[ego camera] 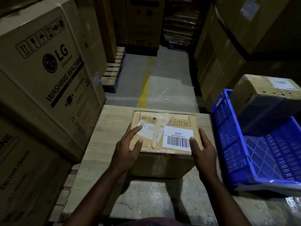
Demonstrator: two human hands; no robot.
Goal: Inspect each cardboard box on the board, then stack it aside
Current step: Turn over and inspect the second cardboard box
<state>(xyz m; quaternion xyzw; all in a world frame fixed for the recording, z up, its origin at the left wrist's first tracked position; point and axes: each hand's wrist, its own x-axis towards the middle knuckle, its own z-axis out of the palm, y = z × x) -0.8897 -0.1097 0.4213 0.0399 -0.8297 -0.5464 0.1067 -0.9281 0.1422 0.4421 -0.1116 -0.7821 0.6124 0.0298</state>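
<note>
While a cardboard box (160, 136) sits on the wooden board (105, 128) directly ahead of the person, its longer side running left to right, both hands bracket its near end, equally close. The left hand (128, 149) lies on the top's left part, fingers straight and spread. The right hand (202, 150) presses the right edge, thumb on the barcode label (178, 138). Neither is clenched. A blue crate (228, 136) stands just right.
</note>
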